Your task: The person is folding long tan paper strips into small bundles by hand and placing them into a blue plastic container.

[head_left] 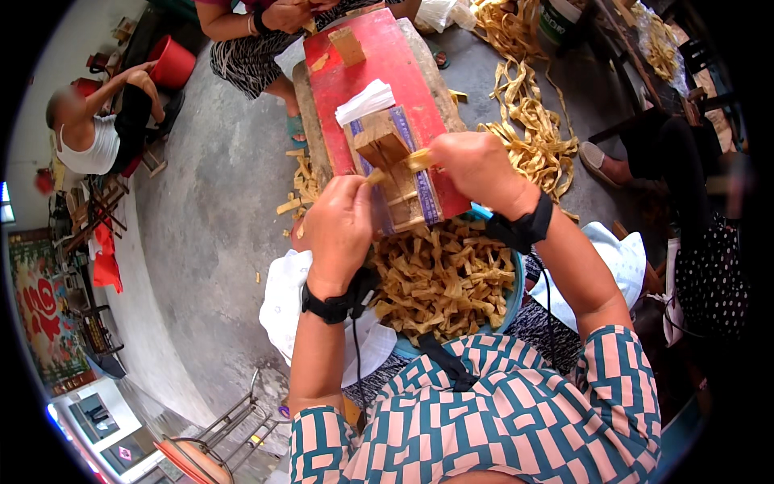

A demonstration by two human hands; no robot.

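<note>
A flat yellowish-brown strip runs across the near side of a wooden block. My left hand is closed, pinching the strip's left end. Around the right end the fingers of my right hand are closed. Part of the strip's middle is hard to make out against the block. Under the block lies a wooden board with blue-and-white edging, on a red bench. Below my hands, a blue basin holds a heap of short knotted yellowish pieces.
White paper slips and another wooden block lie farther up the bench. Opposite sits a person with both hands at work. Long strips pile on the right floor. A folding chair stands at lower left.
</note>
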